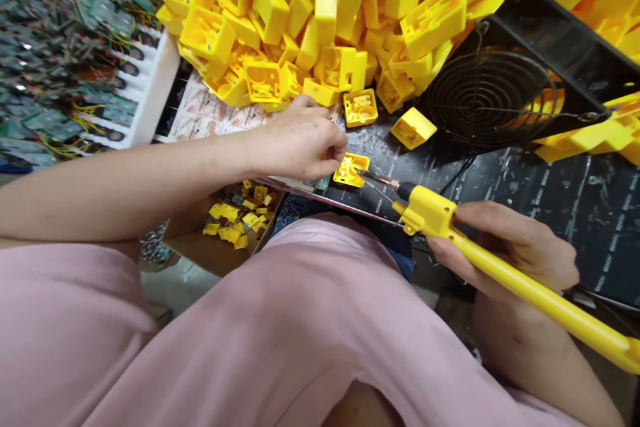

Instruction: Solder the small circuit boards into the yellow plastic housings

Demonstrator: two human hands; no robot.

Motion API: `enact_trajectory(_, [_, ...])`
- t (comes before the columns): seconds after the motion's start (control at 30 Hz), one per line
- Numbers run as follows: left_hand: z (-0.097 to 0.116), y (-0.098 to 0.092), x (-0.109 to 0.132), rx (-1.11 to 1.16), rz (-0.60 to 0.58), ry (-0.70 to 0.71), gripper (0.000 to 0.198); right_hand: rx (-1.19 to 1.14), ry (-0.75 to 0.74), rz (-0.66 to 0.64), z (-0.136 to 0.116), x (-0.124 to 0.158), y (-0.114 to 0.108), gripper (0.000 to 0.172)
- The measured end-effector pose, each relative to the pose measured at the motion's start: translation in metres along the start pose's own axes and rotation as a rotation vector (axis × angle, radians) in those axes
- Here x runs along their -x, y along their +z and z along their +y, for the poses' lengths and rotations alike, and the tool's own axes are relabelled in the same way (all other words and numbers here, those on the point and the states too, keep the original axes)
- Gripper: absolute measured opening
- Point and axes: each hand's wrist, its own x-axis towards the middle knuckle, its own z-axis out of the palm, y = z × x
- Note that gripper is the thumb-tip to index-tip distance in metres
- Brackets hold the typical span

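Observation:
My right hand point(515, 250) is wrapped round a yellow soldering iron point(433, 212) with a thin feed tube beside its tip. The tip points left and reaches into a small open yellow plastic housing point(345, 173) near the table's front edge. Just left of that housing, my left hand point(305, 140) has its thumb and forefinger pinched together at the housing's edge. Whatever lies between those fingers is hidden. Part of a green circuit board point(323, 183) shows beneath this hand. Another open housing point(361, 109) lies beyond the fingers, with a yellow box-shaped housing point(413, 128) to its right.
A large heap of yellow housings point(327, 3) covers the back. A black fan point(475, 100) stands at the right rear. Piled circuit boards with wires point(65, 33) fill the left, beside white foam point(157, 90). Below the table edge sits a cardboard box point(195, 247) holding small yellow parts.

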Motion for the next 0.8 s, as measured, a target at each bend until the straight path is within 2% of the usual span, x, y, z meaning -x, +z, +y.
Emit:
enact_trajectory(0.07, [0.002,0.002,0.002,-0.023,0.006,0.013,0.017,0.033,-0.038,-0.041,0.0,-0.002,-0.002,0.042])
enact_trajectory(0.23, [0.008,0.007,0.008,-0.106,0.027,0.052,0.022,0.024,-0.094,-0.116,-0.006,-0.015,0.0,0.011])
enact_trajectory(0.37, [0.007,0.014,0.009,-0.119,0.086,0.075,0.023,0.105,-0.218,-0.202,-0.009,-0.031,0.002,0.024])
enact_trajectory(0.47, [0.004,0.019,0.008,-0.118,0.132,0.1,0.024,0.113,-0.263,-0.271,-0.011,-0.037,0.001,0.022])
enact_trajectory(0.53, [0.003,0.022,0.008,-0.126,0.146,0.113,0.024,0.083,-0.261,-0.289,-0.011,-0.037,-0.001,0.017])
enact_trajectory(0.63, [0.003,0.023,0.008,-0.134,0.154,0.119,0.024,0.04,-0.235,-0.273,-0.008,-0.035,-0.003,0.027])
enact_trajectory(0.73, [0.004,0.021,0.007,-0.142,0.149,0.126,0.025,0.047,-0.275,-0.294,-0.01,-0.033,-0.003,0.024])
enact_trajectory(0.8, [0.004,0.021,0.007,-0.154,0.147,0.132,0.025,0.057,-0.247,-0.301,-0.016,-0.034,-0.003,0.024])
